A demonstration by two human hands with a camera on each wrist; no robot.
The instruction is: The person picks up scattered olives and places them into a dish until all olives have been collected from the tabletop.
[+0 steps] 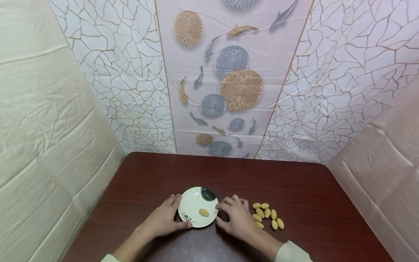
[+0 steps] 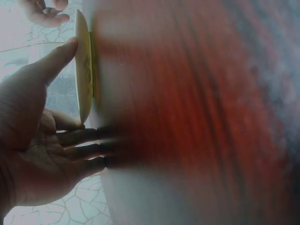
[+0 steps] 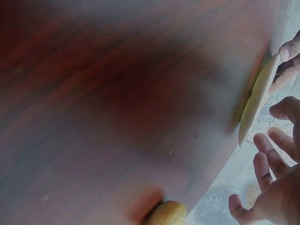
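A small round white plate [image 1: 193, 200] with a dark green patch and a leafy print rests on the table. One yellowish oval, nut-like piece [image 1: 203, 212] lies on it. My left hand [image 1: 163, 218] holds the plate by its left side, thumb on the near rim and index finger against the edge, as the left wrist view also shows. The right hand [image 1: 237, 216] is beside the plate's right rim with fingers loosely bent and spread; nothing shows between them. In the right wrist view, the right fingers [image 3: 269, 157] appear apart from the plate [image 3: 258, 101].
Several more yellowish oval pieces [image 1: 267, 213] lie loose on the dark red-brown table [image 1: 157, 174], just right of the right hand. A patterned cloth [image 1: 240, 89] hangs behind the table's far edge, and pale cloth walls [image 1: 42, 153] stand at both sides.
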